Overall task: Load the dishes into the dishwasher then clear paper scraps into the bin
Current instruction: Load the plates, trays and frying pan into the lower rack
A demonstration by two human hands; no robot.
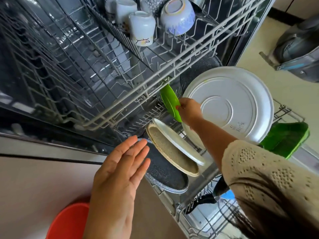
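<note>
Head view, the only view: dishwasher open, upper rack (120,94) pulled out with upturned mugs (141,26) and a blue-white bowl (177,16) at the far end. Lower rack (203,185) is out too, to the right and nearer. Right hand (189,111) reaches in under the upper rack's front rail and pinches a green plate (170,100) by its edge, the plate on edge, tilted, its top close to the rail. Cannot tell if it already sits between tines. Left hand (119,171) is released, fingers straight, palm showing, hovering just beside the near-left rim of a dark speckled pan (165,171), holding nothing; contact unclear. Standing in the lower rack: the pan, a beige-rimmed plate (172,152) leaning against a white plate (179,144), and a big white plate (231,104) right of the hand, back facing the camera. A green tray-like piece (286,138) at the far right of the rack. Red bin or bucket (69,221) on the floor near left. No paper scraps visible. Likely step: slotting the green plate, loading stage not yet finished. Risks: plate top could knock the upper rack rail if lifted; a thin edge pinch could slip and drop it onto the tines; if it misses a slot it may tip into the leaning plates; the sleeve (259,169) hangs over the rack and could snag on wires.
</note>
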